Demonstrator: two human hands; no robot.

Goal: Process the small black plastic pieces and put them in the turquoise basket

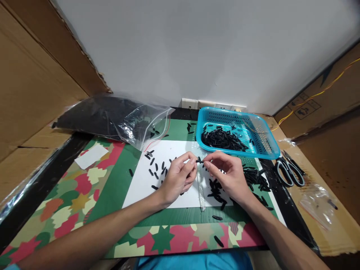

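Observation:
A small, slim black piece (199, 161) spans the gap between my two hands. My left hand (179, 179) pinches its left end between thumb and forefinger, the other fingers curled in. Its right end is pinched by the thumb and forefinger of my right hand (229, 174). Below them a white sheet (174, 150) lies on a green patterned mat, with loose black pieces (156, 166) scattered left of my left hand. Denser black pieces (216, 191) lie beneath and beside my right hand. A narrow clear plastic strip (201, 193) runs down the sheet between my hands.
Behind my right hand stands a blue plastic basket (239, 152) holding many black pieces. A clear zip bag (112, 116) full of dark material lies at the back left. Scissors (289, 172) rest at right, near a crumpled clear bag (319, 206). Cardboard (42, 56) borders the left side.

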